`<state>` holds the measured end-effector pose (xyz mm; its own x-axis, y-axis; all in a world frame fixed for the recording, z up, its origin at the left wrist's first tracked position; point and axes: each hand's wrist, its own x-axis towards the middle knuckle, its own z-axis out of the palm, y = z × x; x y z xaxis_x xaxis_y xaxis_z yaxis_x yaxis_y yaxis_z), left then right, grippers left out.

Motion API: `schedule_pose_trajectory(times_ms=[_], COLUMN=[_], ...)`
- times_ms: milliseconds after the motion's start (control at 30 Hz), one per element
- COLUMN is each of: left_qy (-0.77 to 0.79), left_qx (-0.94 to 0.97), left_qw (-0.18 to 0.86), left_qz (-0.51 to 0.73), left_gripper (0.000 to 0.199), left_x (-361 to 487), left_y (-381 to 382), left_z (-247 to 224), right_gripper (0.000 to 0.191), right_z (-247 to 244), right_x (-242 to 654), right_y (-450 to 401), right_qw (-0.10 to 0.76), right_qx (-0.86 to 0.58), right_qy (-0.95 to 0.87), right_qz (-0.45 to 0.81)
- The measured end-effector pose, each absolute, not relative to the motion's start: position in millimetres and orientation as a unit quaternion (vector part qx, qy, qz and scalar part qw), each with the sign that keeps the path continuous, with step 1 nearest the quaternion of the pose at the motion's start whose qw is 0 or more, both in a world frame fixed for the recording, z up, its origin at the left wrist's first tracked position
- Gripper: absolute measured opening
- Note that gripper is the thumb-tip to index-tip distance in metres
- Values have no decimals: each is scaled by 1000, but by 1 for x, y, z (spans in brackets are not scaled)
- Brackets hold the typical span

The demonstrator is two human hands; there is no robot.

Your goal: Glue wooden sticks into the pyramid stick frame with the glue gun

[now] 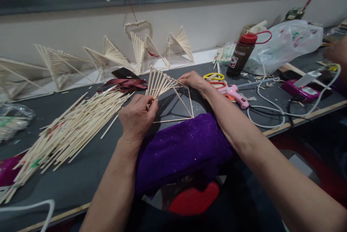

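A small frame of thin wooden sticks stands at the middle of the dark table, its sticks fanned out in a twist above a triangular base. My left hand is closed at its near left side, thumb and fingers pinching the fan's lower stick ends. At the far right corner, my right hand pinches the end of a stick; its fingertips are partly hidden. Just right of that wrist lie a pink glue gun and yellow-handled scissors. A purple cloth spreads between my forearms at the table's front edge.
Loose sticks form a large pile on the left. Several finished-looking stick frames line the wall. To the right are a red-capped bottle, a plastic bag, a white cable and another person's hand.
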<state>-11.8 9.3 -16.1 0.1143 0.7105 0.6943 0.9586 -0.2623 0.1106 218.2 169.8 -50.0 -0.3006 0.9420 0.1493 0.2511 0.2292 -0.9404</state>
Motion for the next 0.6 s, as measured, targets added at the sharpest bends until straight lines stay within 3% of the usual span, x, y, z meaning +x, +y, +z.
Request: schedule_pose_trajectory(times_ms=[600], left_qy=[-565], left_qx=[-722], left_qw=[202], left_qz=[-344], left_gripper=[18], left_x=[-12], left_y=[9], left_z=[-19], right_gripper=[23], right_z=[-50], right_x=[218], right_y=[162], right_qw=[397], right_qx=[-443], right_qy=[-666], right_qz=[450])
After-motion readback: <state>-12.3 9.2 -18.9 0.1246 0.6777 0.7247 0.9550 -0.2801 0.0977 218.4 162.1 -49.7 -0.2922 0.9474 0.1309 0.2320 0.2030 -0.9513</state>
